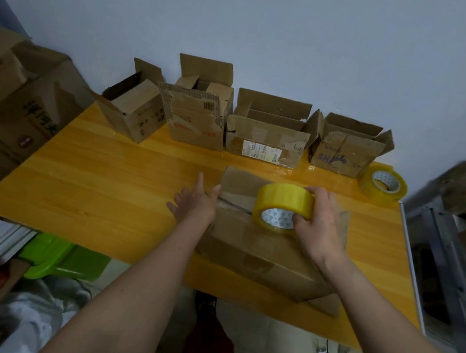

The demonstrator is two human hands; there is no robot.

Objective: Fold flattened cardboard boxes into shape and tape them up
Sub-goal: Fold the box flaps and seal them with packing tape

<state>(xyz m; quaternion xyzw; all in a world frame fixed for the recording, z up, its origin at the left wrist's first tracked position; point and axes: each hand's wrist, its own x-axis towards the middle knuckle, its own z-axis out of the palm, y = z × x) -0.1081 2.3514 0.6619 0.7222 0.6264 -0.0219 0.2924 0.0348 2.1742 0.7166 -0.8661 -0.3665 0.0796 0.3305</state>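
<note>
Right fingers (pixel 301 224) round tape roll (pixel 284 207), atop box (pixel 262 252) near table edge (pixel 271 306).

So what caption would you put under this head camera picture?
Right hand holds a tape roll over a cardboard box steadied by the left hand; four open boxes line the wall.

"SH…" handwritten on rightmost open box (pixel 340 154); rest illegible.

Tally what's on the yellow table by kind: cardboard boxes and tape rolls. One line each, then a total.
Cardboard boxes: 5, four open ones in the back row and the box being worked on.
Tape rolls: 2, one in the right hand, one at the table's right edge.
Total: 7
</note>
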